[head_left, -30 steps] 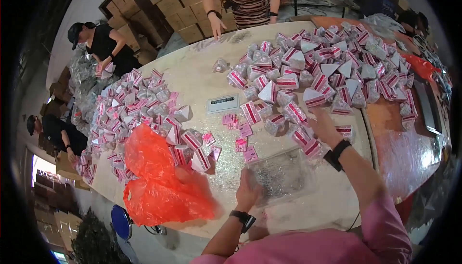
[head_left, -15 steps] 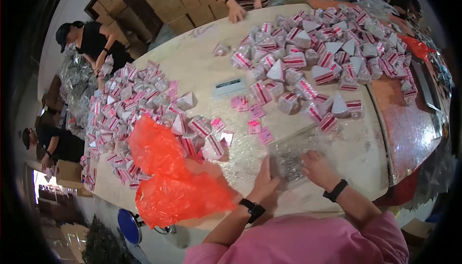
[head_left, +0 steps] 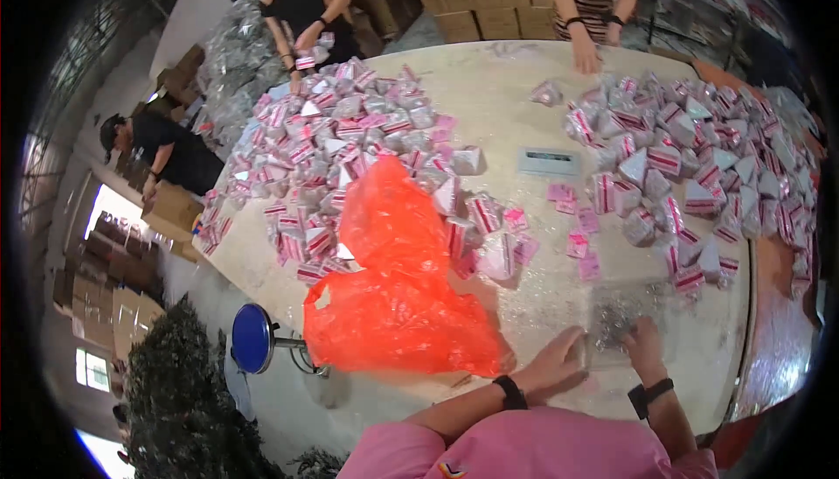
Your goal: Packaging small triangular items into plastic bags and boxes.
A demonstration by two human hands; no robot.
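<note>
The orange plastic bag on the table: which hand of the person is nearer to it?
Left. The left hand lies just right of the orange plastic bag, close to its lower edge; the right hand is farther right, on a clear packet.

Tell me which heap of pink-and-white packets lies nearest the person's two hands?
The right-hand heap, whose lowest packets reach down almost to the right hand and the clear bag it touches. The left heap lies beyond the orange plastic bag, farther from the left hand.
</note>
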